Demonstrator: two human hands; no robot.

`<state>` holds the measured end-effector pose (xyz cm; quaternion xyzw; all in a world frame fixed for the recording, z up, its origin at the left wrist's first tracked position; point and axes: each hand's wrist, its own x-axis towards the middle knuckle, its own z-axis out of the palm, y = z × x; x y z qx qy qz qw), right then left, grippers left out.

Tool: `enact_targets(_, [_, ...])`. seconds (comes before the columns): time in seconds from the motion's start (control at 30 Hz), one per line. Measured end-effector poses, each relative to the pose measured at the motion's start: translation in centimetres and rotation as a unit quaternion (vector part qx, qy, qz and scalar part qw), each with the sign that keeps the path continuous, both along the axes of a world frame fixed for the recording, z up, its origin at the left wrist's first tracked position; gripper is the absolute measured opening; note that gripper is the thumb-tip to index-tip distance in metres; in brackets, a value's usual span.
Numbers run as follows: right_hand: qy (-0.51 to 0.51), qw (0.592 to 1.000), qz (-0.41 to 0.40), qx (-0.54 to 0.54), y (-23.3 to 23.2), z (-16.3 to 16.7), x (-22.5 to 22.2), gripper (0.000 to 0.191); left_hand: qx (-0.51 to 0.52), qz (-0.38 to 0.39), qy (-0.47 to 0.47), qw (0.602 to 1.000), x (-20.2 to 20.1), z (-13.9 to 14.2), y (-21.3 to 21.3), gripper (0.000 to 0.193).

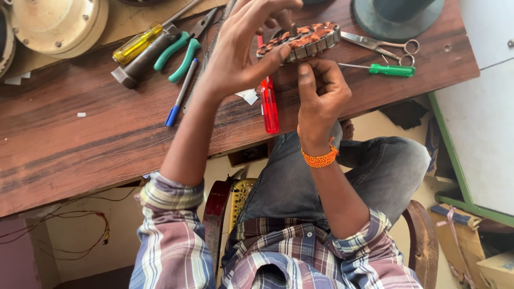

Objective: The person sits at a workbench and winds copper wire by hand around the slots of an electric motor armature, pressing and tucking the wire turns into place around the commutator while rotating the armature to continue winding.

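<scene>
Both of your hands grip the round motor stator with copper windings and grey metal laminations (pixel 301 42), held just above the far edge of the dark brown wooden table (pixel 80 134). Your left hand (pixel 241 51) closes over its near-left rim, thumb pressed to the laminations and fingers curled across the top; your right hand (pixel 320 93) supports it from beneath, thumb upright against the rim. Relative to the stator: a red-handled screwdriver (pixel 269 104) lies directly below it on the table, a green-handled screwdriver (pixel 391 69) just to its right, steel scissors (pixel 383 45) beyond that, and green-handled pliers (pixel 179 53), a yellow-handled screwdriver (pixel 136 44) and a blue-capped pen (pixel 179 96) well to its left. An orange beaded bracelet (pixel 320 158) circles your right wrist.
</scene>
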<state>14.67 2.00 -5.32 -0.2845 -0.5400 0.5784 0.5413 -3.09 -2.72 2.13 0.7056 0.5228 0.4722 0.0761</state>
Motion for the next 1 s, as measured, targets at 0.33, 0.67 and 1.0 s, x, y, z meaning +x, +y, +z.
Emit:
enact_targets(0.33, [0.011,1.0,0.005,-0.017,0.5,-0.4,0.1,0.013,0.033,0.264,-0.088,0.96,7.8,-3.3,-3.0,0.049])
enact_targets(0.67, [0.001,0.999,0.034,-0.009,0.4,-0.1,0.4,0.018,0.034,0.36,-0.12,0.925,9.3,-4.3,-0.6,0.046])
enact_targets(1.0, [-0.042,0.995,-0.038,0.084,0.3,0.7,4.0,0.016,0.116,0.369,-0.022,0.922,9.8,-4.6,-1.0,0.054])
